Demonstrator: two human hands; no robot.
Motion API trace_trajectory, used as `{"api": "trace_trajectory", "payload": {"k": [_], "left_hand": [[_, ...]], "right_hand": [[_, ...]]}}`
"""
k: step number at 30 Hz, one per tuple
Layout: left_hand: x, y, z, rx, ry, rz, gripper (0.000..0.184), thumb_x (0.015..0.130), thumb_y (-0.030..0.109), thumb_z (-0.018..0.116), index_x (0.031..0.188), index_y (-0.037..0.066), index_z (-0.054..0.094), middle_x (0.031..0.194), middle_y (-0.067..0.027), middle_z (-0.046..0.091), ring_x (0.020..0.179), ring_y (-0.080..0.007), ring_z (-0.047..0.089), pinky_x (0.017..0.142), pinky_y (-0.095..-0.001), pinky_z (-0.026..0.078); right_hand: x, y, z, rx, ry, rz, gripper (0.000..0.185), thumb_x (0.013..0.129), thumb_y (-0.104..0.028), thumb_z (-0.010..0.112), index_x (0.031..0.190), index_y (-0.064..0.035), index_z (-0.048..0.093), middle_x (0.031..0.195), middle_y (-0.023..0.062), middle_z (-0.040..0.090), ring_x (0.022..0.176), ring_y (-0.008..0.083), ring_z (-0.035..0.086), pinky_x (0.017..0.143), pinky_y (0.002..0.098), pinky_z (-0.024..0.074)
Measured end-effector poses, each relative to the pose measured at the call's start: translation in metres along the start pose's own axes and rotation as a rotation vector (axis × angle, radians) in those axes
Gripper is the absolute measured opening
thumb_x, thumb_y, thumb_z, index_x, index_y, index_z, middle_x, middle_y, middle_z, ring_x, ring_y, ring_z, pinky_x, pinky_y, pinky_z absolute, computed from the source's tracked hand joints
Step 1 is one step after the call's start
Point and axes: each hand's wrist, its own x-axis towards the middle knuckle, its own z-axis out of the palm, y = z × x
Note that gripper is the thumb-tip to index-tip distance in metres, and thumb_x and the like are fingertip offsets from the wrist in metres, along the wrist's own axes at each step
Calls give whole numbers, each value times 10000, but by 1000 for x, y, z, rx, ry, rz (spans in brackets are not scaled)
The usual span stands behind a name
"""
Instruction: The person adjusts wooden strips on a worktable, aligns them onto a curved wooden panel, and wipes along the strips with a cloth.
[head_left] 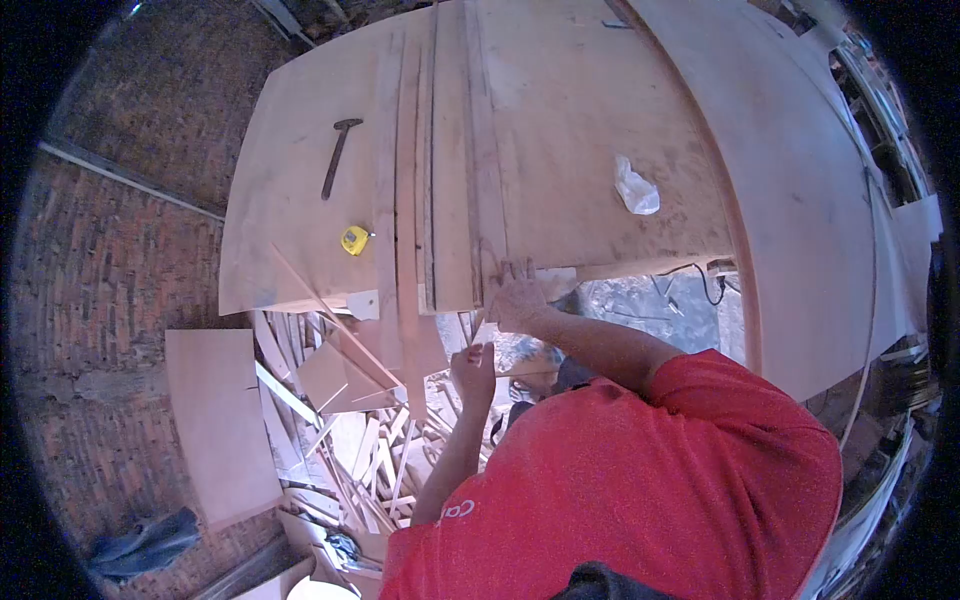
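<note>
My right hand (517,300) lies with its fingers stretched out at the near end of a long wooden strip (484,180) on the workbench. Just below and to the left, past the bench edge, my left hand (473,372) is closed with its fingers curled. Whatever it may hold is too small to make out. More long strips (408,200) run side by side along the bench top. On the left part of the bench lie a hammer (338,158) and a yellow tape measure (355,240).
A crumpled white plastic piece (636,187) rests on the bench top (570,120). At right stands a large curved wooden panel (790,180). Wood offcuts (380,450) pile up below the bench, beside a loose board (222,420) and dark cloth (147,545) on the brick floor.
</note>
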Motion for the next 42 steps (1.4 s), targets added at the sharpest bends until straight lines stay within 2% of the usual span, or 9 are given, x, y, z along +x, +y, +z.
{"api": "trace_trajectory", "payload": {"k": [11, 14, 18, 25, 30, 33, 35, 38, 42], "left_hand": [[-14, 34, -12, -57, 191, -30, 218, 873, 195, 770, 957, -6, 753, 915, -145, 691, 830, -236, 669, 774, -359, 532], [-7, 47, -13, -138, 225, -106, 215, 886, 207, 774, 965, 8, 750, 932, -114, 678, 837, -214, 663, 737, -348, 530], [-2, 53, -9, -172, 238, -111, 241, 897, 244, 774, 971, 17, 747, 936, -87, 665, 845, -197, 656, 715, -335, 519], [-11, 66, -2, -110, 285, -131, 277, 902, 297, 765, 958, 26, 748, 921, -74, 670, 856, -185, 648, 753, -352, 497], [-18, 51, 3, -133, 269, -166, 272, 902, 299, 761, 949, 31, 749, 912, -65, 679, 880, -181, 644, 761, -346, 482], [-20, 53, 2, -136, 281, -174, 254, 901, 292, 758, 936, 40, 752, 912, -61, 683, 886, -183, 645, 765, -348, 475], [-22, 59, 1, -150, 288, -160, 242, 899, 287, 757, 927, 46, 755, 912, -58, 684, 885, -184, 646, 765, -352, 474], [-24, 64, 0, -104, 278, -149, 228, 889, 273, 756, 920, 47, 762, 930, -64, 700, 894, -192, 653, 780, -364, 478], [-27, 71, 2, -116, 286, -191, 261, 874, 282, 766, 945, 30, 766, 943, -101, 724, 900, -215, 670, 785, -386, 493]], "right_hand": [[46, 37, -20, 71, 102, -26, 747, 710, -263, 800, 1334, 38, 522, 1475, 377, 435, 1340, 478, 513, 1160, 711, 239], [89, 52, 35, 35, 344, -5, 698, 734, -246, 799, 1316, 33, 536, 1439, 363, 483, 1314, 464, 542, 1151, 721, 247], [139, 73, 70, 183, 376, 119, 630, 804, -225, 743, 1338, 32, 528, 1443, 357, 485, 1343, 450, 524, 1145, 719, 260], [127, 84, -34, 22, 189, -33, 512, 907, -198, 604, 1340, 71, 552, 1385, 307, 558, 1326, 461, 531, 1139, 718, 276], [166, 97, -21, -42, 227, -4, 502, 915, -186, 582, 1332, 93, 561, 1365, 292, 594, 1262, 466, 577, 1115, 721, 300], [200, 109, 5, 150, 68, 36, 456, 918, -196, 574, 1299, 53, 602, 1305, 265, 634, 1202, 447, 606, 1076, 717, 332], [227, 113, 44, 109, 371, 170, 385, 944, -197, 534, 1251, 5, 649, 1267, 217, 666, 1213, 430, 596, 1055, 708, 344], [204, 119, -10, 9, 179, 6, 429, 971, -190, 510, 1363, -28, 578, 1427, 284, 552, 1318, 463, 543, 1136, 767, 215], [200, 125, -39, 114, 115, 2, 496, 924, -295, 616, 1359, -58, 591, 1489, 280, 494, 1416, 455, 441, 1141, 775, 187]]}}
